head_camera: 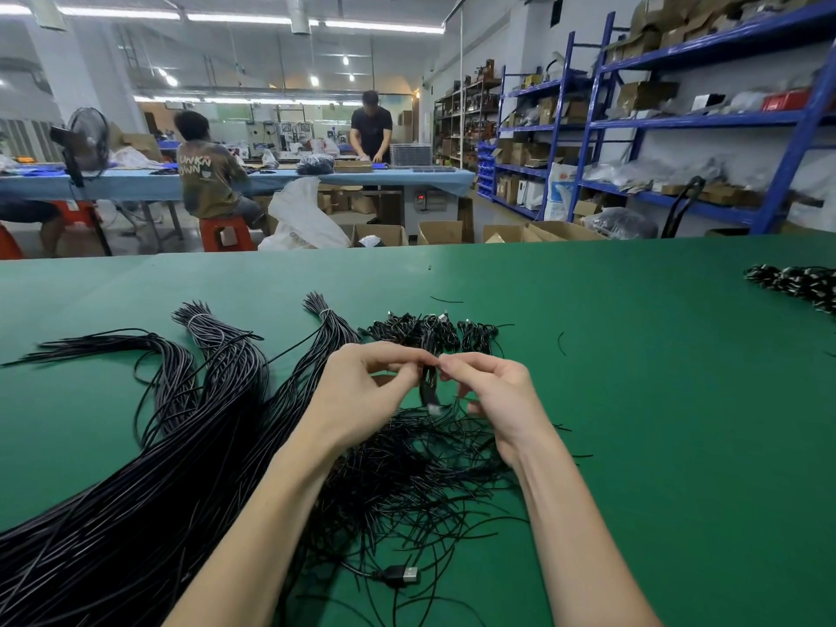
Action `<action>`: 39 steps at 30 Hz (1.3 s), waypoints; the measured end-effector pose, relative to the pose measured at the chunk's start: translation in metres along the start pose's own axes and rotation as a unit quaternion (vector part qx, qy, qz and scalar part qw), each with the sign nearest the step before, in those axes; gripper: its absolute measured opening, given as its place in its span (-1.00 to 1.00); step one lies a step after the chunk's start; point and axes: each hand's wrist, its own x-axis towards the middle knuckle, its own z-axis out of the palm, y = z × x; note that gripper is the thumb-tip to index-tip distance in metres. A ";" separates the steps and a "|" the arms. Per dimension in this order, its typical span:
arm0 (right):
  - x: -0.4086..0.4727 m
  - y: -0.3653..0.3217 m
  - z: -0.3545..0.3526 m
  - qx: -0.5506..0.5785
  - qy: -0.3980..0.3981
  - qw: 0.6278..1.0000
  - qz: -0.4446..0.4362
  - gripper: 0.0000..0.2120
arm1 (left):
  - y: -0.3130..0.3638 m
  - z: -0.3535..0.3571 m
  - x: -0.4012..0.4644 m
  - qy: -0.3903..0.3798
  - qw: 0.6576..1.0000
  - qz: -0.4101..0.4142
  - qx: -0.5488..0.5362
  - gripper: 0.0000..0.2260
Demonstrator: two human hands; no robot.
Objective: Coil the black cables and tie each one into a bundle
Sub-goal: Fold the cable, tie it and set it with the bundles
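Observation:
Over the green table (633, 400) my left hand (362, 391) and my right hand (493, 395) meet at the middle, both pinching a small coiled black cable (429, 386) that hangs between the fingertips, a pale plug end at its bottom. Under my wrists lies a loose tangle of thin black ties (420, 481). Just behind the hands sits a row of finished coiled bundles (429, 332). Long uncoiled black cables (135, 491) sweep across the left side, two sheaves bound with white ties at their far ends.
A USB plug (402, 576) lies near the front edge between my forearms. Another pile of bundled cables (796, 285) sits at the far right. Beyond the table are cardboard boxes, blue shelving, and two people working at a blue bench.

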 end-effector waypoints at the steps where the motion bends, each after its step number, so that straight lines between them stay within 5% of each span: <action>1: 0.000 -0.001 0.000 -0.007 -0.002 1.000 -0.011 -0.87 | 0.001 -0.001 0.000 -0.007 1.000 -0.008 -0.011 -0.82; 4: 0.001 -0.001 0.001 -0.002 -0.017 1.000 -0.017 -0.87 | 0.002 -0.002 -0.001 -0.012 0.998 -0.015 -0.066 -0.86; 9: 0.001 0.000 0.005 0.040 -0.049 0.997 0.042 -0.88 | -0.001 -0.006 0.001 0.004 0.995 0.005 -0.096 -0.65; 13: 0.002 0.002 0.004 0.167 -0.088 0.975 0.117 -0.89 | 0.002 -0.001 0.001 -0.001 0.997 0.072 -0.029 -0.78; 16: 0.003 0.003 0.000 0.191 -0.085 0.966 0.153 -0.90 | 0.003 -0.002 0.001 -0.004 0.994 0.107 0.016 -0.69; 20: 0.004 0.000 0.000 0.104 -0.077 0.987 0.100 -0.91 | 0.001 -0.003 0.001 0.005 0.999 0.044 -0.025 -0.63; 24: 0.003 -0.003 0.000 -0.004 -0.045 0.999 0.026 -0.88 | -0.004 -0.004 0.005 -0.013 0.979 -0.073 -0.191 -0.86; 28: 0.004 -0.002 0.000 -0.014 -0.046 0.998 -0.028 -0.86 | -0.008 -0.008 0.006 -0.109 0.941 -0.185 -0.262 -0.60; 35: 0.008 0.000 -0.002 0.059 -0.060 0.990 0.109 -0.90 | -0.003 -0.005 0.004 -0.063 0.997 0.022 -0.048 -0.83; 39: 0.008 0.005 -0.006 0.098 -0.078 0.979 0.161 -0.91 | -0.005 -0.002 0.002 -0.026 0.983 0.129 0.130 -0.82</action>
